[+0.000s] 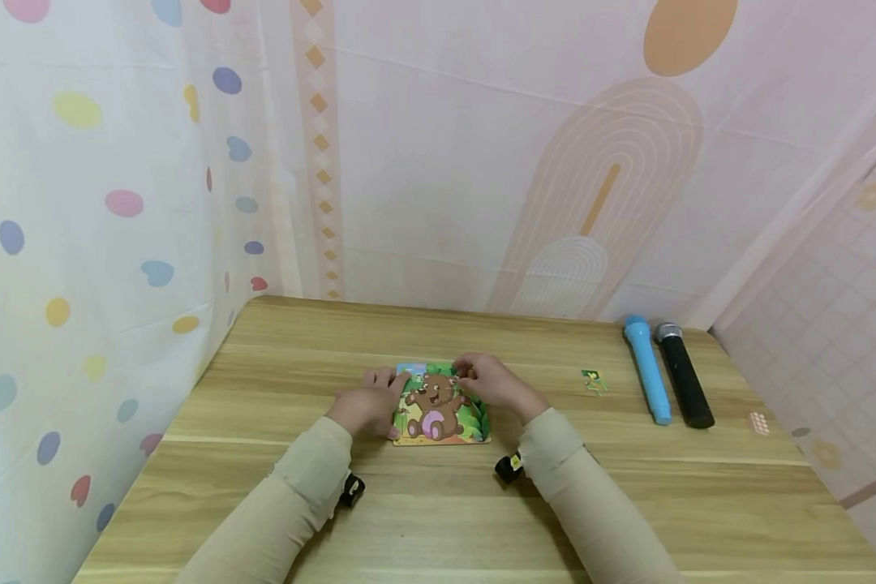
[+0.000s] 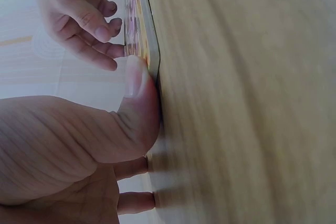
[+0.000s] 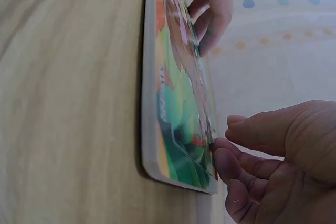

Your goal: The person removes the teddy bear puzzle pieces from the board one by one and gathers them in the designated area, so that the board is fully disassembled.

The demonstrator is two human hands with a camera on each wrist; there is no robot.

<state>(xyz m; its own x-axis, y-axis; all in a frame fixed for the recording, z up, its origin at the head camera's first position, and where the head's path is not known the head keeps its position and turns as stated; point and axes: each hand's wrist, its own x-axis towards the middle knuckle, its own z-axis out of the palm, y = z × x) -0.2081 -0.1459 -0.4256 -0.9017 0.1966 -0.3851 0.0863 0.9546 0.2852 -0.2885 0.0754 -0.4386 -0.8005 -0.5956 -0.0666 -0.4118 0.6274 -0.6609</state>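
A jigsaw puzzle board (image 1: 432,407) with a smiling brown bear on green lies flat on the wooden table. My left hand (image 1: 368,403) rests along its left side. In the left wrist view, the thumb (image 2: 137,85) presses at the board's near corner, with other fingertips down on the table. My right hand (image 1: 492,381) reaches over the board's far right part. Its loosely bent fingertips touch the picture near the edge in the right wrist view, and the thumb (image 3: 239,121) stands apart from the board. No loose piece shows between those fingers.
A small green and yellow piece (image 1: 594,381) lies right of the board. Farther right are a blue microphone (image 1: 648,369) and a black microphone (image 1: 684,377), with a small pink dotted item (image 1: 759,422) beyond. Patterned curtains (image 1: 423,162) hang behind the table (image 1: 438,511).
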